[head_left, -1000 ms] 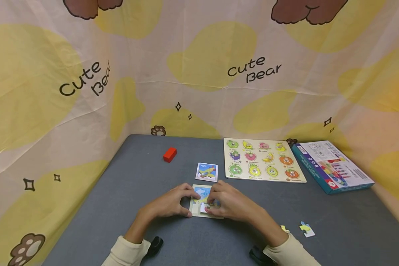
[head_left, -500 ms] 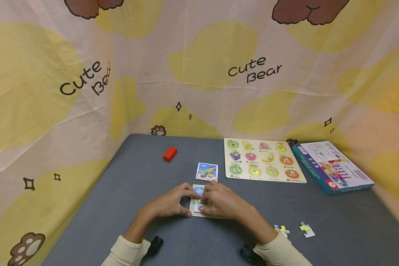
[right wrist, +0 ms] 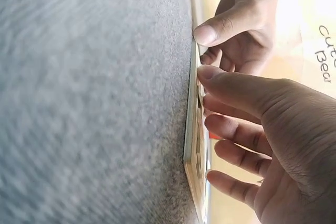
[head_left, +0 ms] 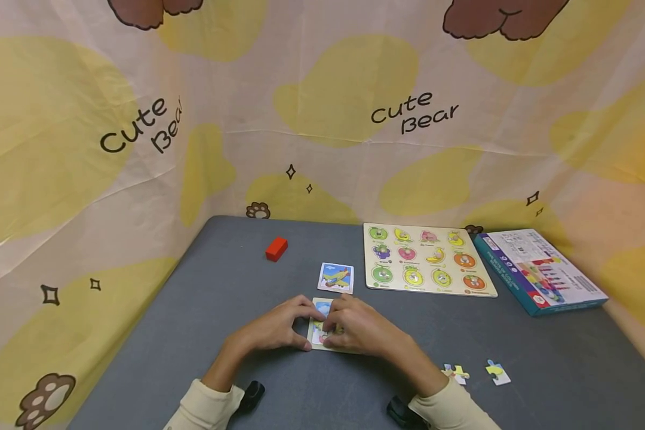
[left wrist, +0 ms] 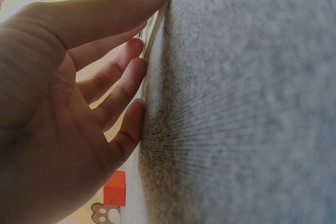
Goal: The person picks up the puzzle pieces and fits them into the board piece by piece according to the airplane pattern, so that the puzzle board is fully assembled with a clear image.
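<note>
Puzzle board [head_left: 310,334], pale-rimmed, partly blue, left hand [head_left: 278,324] spread, right hand [head_left: 359,324], grip unclear

the puzzle board [right wrist: 192,119] under the right grip [head_left: 357,327] looks wooden and smooth-edged. around it the surface [head_left: 226,269] is matt and grainy; the backdrop [head_left: 322,119] beyond is creased cloth.

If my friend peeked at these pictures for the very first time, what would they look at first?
Probably the big yellow-patched cloth saying "Cute Bear", hanging behind the grey table. Next, the bright red block towards the table's back left, and the fruit board at the back right, beside a box. Then, in the middle, the left grip and right grip at a small puzzle tray.
</note>
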Demonstrator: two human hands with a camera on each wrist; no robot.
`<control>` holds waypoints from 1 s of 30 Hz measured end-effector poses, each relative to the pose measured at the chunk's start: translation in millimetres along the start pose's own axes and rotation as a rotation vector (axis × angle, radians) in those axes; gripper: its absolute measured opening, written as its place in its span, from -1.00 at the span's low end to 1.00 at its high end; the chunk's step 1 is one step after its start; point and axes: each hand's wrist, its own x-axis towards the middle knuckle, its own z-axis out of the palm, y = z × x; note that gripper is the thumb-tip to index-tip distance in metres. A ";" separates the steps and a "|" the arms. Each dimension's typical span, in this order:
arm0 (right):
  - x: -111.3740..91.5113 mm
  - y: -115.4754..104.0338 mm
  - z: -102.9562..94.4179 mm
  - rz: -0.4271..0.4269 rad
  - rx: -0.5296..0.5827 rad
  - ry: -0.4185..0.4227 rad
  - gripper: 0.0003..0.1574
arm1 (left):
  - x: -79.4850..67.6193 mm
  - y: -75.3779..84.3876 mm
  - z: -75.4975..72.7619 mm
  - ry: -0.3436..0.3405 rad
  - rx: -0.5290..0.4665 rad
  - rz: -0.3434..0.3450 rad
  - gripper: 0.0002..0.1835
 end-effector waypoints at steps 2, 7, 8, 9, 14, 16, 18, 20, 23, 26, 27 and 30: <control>0.5 0.0 1.0 0.001 -0.003 0.009 -0.78 | 0.6 -0.3 0.2 0.001 0.000 0.003 -0.43; 1.7 -0.3 3.1 0.002 0.001 0.024 -0.77 | 1.2 -0.9 0.5 0.005 0.004 0.006 -0.42; 1.8 -0.4 3.2 0.003 0.003 0.024 -0.77 | 1.3 -0.9 0.5 0.005 0.004 0.005 -0.43; 1.9 -0.6 3.2 0.005 0.007 0.024 -0.76 | 1.3 -0.9 0.5 0.005 0.005 0.005 -0.43; 2.1 -1.3 2.4 0.007 0.006 0.011 -0.76 | 1.3 -0.7 0.5 0.003 0.008 0.005 -0.43; 2.4 -1.7 1.9 0.007 0.006 0.005 -0.76 | 1.3 -0.5 0.3 0.002 0.007 0.002 -0.45; 2.9 -2.2 1.4 0.008 0.008 0.001 -0.76 | 1.3 -0.6 0.2 0.002 0.005 -0.003 -0.47; 3.5 -2.7 1.0 0.007 0.010 0.001 -0.76 | 1.5 -0.6 0.0 0.001 0.003 -0.006 -0.50; 4.5 -3.4 0.7 0.005 0.012 -0.006 -0.76 | 1.8 -0.7 -0.3 0.000 0.005 -0.009 -0.52; 5.2 -3.7 0.4 0.006 0.007 -0.019 -0.76 | 2.0 -0.9 -0.4 -0.004 0.005 -0.013 -0.52; 5.3 -3.7 0.2 0.009 0.007 -0.025 -0.77 | 2.1 -0.9 -0.5 -0.005 0.005 -0.014 -0.52; 5.2 -3.7 -0.8 0.020 0.008 -0.040 -0.77 | 2.1 -0.8 -0.6 -0.005 0.004 -0.013 -0.51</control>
